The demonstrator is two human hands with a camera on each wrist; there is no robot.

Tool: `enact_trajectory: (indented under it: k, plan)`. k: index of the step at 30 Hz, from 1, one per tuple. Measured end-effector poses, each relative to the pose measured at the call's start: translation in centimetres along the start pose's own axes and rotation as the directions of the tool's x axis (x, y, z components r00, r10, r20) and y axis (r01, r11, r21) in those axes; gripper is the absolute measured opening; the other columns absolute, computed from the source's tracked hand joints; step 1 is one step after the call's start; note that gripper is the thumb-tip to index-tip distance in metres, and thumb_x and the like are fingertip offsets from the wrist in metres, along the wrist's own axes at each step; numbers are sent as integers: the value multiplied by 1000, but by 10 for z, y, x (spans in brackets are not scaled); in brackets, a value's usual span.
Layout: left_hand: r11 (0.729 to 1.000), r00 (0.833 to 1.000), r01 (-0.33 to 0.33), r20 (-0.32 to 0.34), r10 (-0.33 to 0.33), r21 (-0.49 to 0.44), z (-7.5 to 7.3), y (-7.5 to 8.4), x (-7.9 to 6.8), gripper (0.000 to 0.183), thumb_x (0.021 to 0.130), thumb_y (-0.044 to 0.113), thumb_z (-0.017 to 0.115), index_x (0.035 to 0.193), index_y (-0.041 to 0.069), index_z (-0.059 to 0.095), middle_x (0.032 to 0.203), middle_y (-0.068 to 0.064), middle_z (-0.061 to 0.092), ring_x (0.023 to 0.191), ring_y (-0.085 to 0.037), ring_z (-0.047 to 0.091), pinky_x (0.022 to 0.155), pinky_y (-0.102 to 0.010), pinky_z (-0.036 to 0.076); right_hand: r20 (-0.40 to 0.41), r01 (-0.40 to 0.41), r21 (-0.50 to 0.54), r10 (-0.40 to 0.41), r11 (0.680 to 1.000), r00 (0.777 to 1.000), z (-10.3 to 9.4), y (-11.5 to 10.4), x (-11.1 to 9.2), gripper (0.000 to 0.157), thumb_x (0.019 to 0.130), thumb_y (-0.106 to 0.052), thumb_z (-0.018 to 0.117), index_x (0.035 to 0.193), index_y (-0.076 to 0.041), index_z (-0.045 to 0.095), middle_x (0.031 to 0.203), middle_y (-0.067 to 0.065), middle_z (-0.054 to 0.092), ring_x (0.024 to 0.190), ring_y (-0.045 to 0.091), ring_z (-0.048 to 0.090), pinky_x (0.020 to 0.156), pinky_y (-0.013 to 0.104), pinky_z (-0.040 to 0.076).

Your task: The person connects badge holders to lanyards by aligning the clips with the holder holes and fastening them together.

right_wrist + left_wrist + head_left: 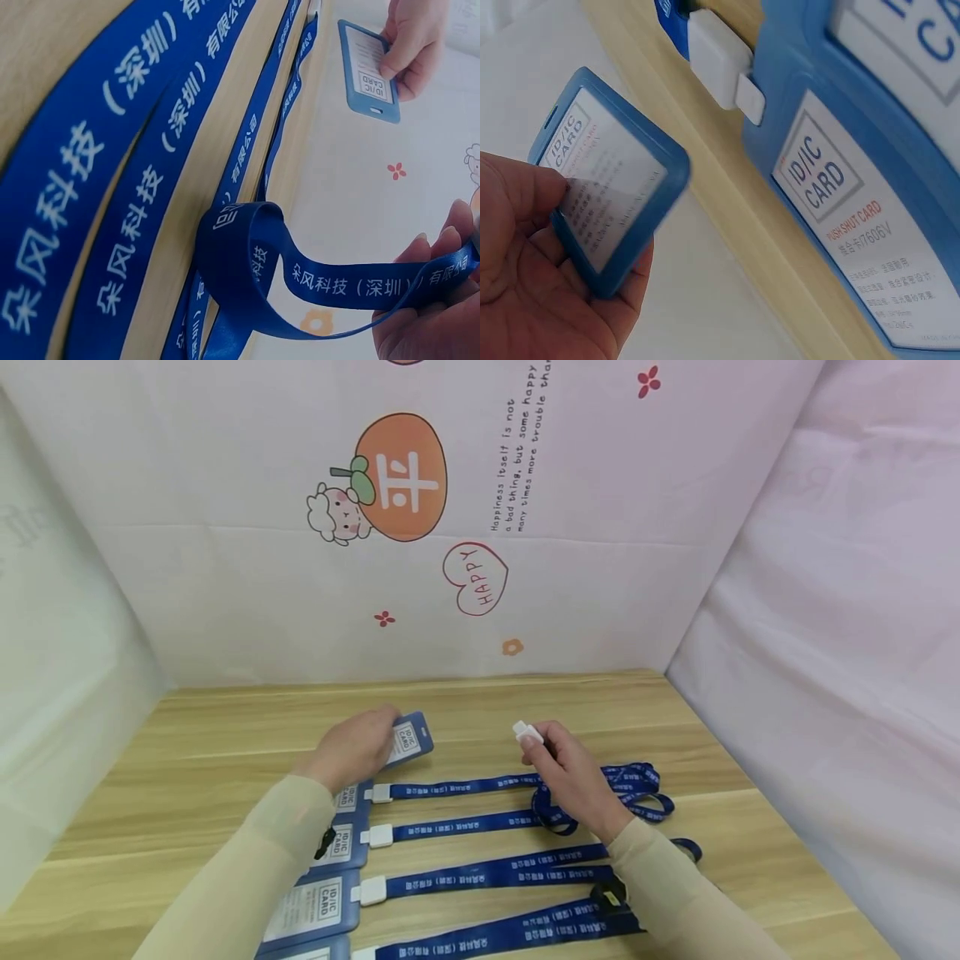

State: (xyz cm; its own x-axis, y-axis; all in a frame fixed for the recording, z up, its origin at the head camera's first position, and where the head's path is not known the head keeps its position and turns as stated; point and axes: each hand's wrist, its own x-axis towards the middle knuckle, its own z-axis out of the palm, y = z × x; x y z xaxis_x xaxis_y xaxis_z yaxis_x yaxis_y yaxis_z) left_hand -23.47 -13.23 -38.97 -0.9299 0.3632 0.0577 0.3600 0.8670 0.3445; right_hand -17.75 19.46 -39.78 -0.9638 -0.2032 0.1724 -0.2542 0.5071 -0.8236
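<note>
My left hand (358,745) grips a blue-framed badge holder (615,176), thumb on its face and fingers behind; the slotted end points right in the head view. Opposite it, my right hand (576,772) pinches the white plastic clip (527,732) of a blue lanyard (345,285), whose strap loops down from the fingers to the table. A gap separates clip and badge holder. Below the hands, several badge holders (330,902) lie in a column at the left, joined by white clips (381,836) to blue lanyards (465,872) stretched out to the right.
The wooden table (247,727) ends at a white printed cloth backdrop (262,602). White cloth (847,635) also hangs along the right side. Looped strap ends (648,806) lie bunched beside the right hand. Each wrist wears a dark band beneath pale sleeves.
</note>
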Motion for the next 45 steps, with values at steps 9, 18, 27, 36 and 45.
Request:
enact_trajectory:
  k: [9,18,27,36,45]
  plan:
    - [999,1000,-4,-9,3,-44,-2,13,-13,42,106,18,41,143,3,54,115,-9,70,93,-19,66,91,-45,61,13,20,15,-21,1000,1000,3,-3,0,33,111,-45,48,124,-16,60,108,7,68,89,31,58,63,28,47]
    - [999,1000,-29,-7,29,-22,4,17,-20,42,107,21,41,139,2,59,108,-6,70,88,-16,63,91,-44,60,28,21,25,-22,999,999,6,-4,-1,35,111,-46,47,124,-16,59,108,9,67,94,24,60,68,29,51]
    - [1000,1000,-4,30,4,-2,6,20,-25,60,106,56,46,135,5,61,105,-4,68,88,-17,61,90,-44,59,30,45,17,-46,999,999,9,-4,-2,34,111,-43,48,124,-14,60,106,4,66,91,24,61,67,29,51]
    - [996,996,-88,20,88,-2,6,24,-29,98,79,76,72,144,4,55,109,-2,68,89,-15,61,81,-35,58,37,44,21,-44,999,998,9,-5,-2,34,111,-44,48,124,-16,60,109,7,66,96,23,63,71,30,53]
    - [987,991,-123,-37,128,103,5,32,-35,107,82,74,72,158,5,43,145,-15,61,130,-33,60,114,-52,48,40,25,19,-26,999,999,10,-7,-3,37,111,-45,46,124,-13,60,110,8,68,96,23,63,72,30,52]
